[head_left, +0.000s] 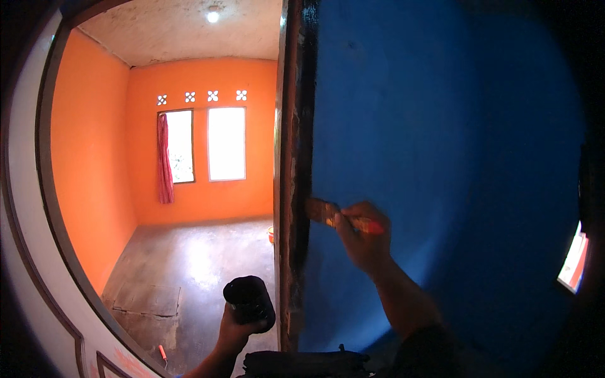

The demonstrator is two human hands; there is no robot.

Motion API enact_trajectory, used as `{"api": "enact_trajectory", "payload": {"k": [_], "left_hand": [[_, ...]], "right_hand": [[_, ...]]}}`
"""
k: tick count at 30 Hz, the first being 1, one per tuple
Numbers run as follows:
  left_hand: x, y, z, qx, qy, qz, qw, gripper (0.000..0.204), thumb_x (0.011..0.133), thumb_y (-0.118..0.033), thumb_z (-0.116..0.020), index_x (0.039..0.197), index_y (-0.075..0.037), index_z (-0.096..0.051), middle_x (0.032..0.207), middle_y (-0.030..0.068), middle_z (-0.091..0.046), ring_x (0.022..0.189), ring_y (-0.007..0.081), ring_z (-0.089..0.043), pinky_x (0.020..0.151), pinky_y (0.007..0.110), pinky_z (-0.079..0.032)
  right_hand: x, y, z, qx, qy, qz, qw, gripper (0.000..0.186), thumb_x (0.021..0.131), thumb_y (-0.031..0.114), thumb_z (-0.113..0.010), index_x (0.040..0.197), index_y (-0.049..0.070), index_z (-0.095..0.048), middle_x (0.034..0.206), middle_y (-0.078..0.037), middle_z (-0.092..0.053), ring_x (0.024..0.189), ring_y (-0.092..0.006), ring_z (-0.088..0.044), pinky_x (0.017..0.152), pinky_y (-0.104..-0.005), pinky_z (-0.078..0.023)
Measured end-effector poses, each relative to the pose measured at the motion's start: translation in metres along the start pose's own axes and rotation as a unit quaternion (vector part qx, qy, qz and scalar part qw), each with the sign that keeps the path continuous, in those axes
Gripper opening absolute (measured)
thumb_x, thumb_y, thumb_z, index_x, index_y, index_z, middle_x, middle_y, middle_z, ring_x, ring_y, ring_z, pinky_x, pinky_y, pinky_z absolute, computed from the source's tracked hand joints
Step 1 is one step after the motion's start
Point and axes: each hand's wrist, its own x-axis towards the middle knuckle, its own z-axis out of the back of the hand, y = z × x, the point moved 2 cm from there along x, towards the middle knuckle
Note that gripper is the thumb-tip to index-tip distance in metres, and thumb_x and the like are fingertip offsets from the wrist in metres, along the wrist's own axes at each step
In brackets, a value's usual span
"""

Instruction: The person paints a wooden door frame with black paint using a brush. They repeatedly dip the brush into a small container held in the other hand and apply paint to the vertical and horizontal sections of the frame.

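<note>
My right hand [362,242] is closed on a paintbrush [321,211] with a red and yellow handle; its bristles are at the dark strip along the edge of the door frame [292,145], beside the blue wall [403,126]. Whether the bristles touch it I cannot tell exactly. Lower, in front of the doorway, my left hand [233,331] grips a black container [251,299] with a dark inside.
An orange room [94,157] with two windows [226,143] and a red curtain [165,157] shows through the doorway. On its floor [195,258] lie a red-handled tool [162,355] and, half hidden, an orange object [270,234]. A white panelled door [57,321] stands at left.
</note>
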Motion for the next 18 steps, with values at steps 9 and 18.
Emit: {"api": "enact_trajectory", "payload": {"k": [9, 18], "left_hand": [[-0.001, -0.035, -0.03, 0.069, -0.01, -0.004, 0.998, 0.085, 0.065, 0.0, -0.085, 0.137, -0.004, -0.041, 0.126, 0.0116, -0.057, 0.116, 0.026, -0.059, 0.099, 0.042, -0.051], [-0.001, -0.034, -0.022, 0.205, -0.034, -0.015, 0.978, 0.07, 0.065, -0.01, -0.088, 0.126, -0.002, -0.055, 0.119, 0.0121, -0.064, 0.11, 0.024, -0.062, 0.097, 0.04, -0.05]], "right_hand": [[-0.059, 0.001, 0.016, 0.221, -0.054, -0.28, 0.933, 0.014, 0.091, 0.011, -0.066, 0.095, 0.003, -0.056, 0.079, -0.008, -0.063, 0.066, -0.0144, -0.061, 0.057, -0.0291, -0.051], [-0.117, -0.035, 0.029, 0.339, -0.171, -0.458, 0.804, 0.011, 0.095, 0.016, -0.062, 0.097, 0.007, -0.057, 0.082, -0.005, -0.062, 0.066, -0.0149, -0.06, 0.056, -0.0302, -0.049]]}}
